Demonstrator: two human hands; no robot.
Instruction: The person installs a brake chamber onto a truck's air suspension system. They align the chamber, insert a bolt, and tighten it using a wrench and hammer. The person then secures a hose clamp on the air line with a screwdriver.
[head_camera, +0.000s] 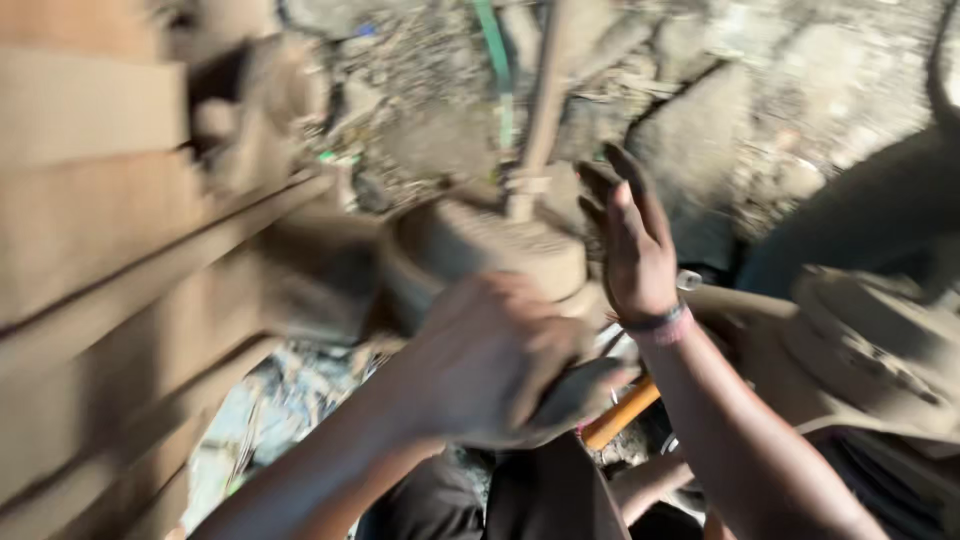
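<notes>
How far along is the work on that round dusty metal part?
Done: cannot tell, the view is blurred. In hand: the left hand grips the near edge of the round dusty metal part, and the right hand is open beside its right rim. Left: the part sits on the rusty frame; an orange-handled tool lies unused below.

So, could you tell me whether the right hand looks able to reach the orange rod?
Probably yes: the right hand is raised and free, though the left hand and a dark lump partly cover the orange rod.
</notes>
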